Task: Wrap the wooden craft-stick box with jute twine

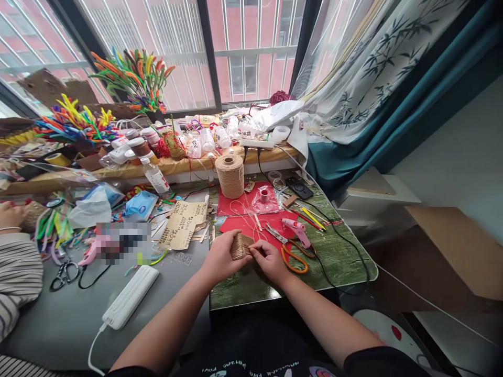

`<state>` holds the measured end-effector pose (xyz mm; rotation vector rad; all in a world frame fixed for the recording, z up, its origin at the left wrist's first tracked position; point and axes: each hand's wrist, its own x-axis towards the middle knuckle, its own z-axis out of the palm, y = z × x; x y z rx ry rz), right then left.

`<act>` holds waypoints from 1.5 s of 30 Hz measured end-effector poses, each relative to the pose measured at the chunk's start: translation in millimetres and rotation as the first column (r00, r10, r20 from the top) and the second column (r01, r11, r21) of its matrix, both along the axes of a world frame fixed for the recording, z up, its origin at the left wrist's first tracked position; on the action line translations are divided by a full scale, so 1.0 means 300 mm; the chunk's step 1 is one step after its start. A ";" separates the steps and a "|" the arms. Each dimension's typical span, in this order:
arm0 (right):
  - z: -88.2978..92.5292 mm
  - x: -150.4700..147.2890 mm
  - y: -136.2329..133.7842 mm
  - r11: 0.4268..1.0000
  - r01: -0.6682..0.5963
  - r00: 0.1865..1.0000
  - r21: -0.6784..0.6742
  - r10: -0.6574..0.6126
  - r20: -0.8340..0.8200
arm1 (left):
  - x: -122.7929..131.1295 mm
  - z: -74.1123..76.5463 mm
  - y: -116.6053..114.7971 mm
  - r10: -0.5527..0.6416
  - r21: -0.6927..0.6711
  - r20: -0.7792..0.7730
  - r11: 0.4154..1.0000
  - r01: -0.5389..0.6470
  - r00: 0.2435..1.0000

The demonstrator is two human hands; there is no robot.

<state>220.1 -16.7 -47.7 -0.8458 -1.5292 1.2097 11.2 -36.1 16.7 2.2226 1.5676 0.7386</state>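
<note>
A small box-like piece wrapped in brown jute twine (240, 245) sits in my left hand (220, 257), thumb in front and fingers behind. My right hand (270, 261) pinches the twine at its right edge; the fingertips hide the exact grip. Behind stands a big spool of jute twine (230, 177), with a loose strand trailing over red sheets (236, 224). Close to my right hand lie orange-handled scissors (295, 266), a pink glue gun (297, 230) and metal-bladed scissors (275, 232).
A white power strip (131, 297) and sandpaper sheet (184, 225) lie left. At far left is another person's striped sleeve (18, 277). A black cable (346, 230) crosses the green mat's right side. Bottles (155, 175) and pipe-cleaner bunches (135, 78) crowd the back.
</note>
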 end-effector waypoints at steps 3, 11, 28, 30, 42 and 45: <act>0.052 0.031 0.003 0.986 0.027 0.994 0.165 -0.044 0.105 | -0.008 -0.073 -0.042 0.052 -0.041 0.451 0.998 -0.037 0.891; 0.080 0.002 -0.002 0.993 -0.015 0.989 0.120 -0.003 0.146 | -0.023 -0.203 -0.086 0.050 -0.127 0.745 0.989 0.069 0.665; 0.055 -0.013 0.008 0.997 0.028 0.996 -0.077 -0.021 0.092 | -0.134 -0.196 -0.032 0.137 -0.322 0.794 0.921 0.219 0.592; 0.051 0.005 0.011 0.995 0.045 0.994 -0.093 -0.035 0.101 | -0.130 -0.205 -0.033 0.137 -0.320 0.792 0.923 0.214 0.595; 0.020 0.023 0.016 0.969 -0.045 0.995 -0.243 0.065 0.077 | -0.053 -0.023 -0.013 0.035 -0.182 0.511 0.981 0.068 0.859; 0.026 0.026 0.025 0.980 -0.034 0.992 -0.196 0.057 0.114 | -0.005 0.018 -0.001 -0.043 -0.118 0.292 0.990 0.081 0.956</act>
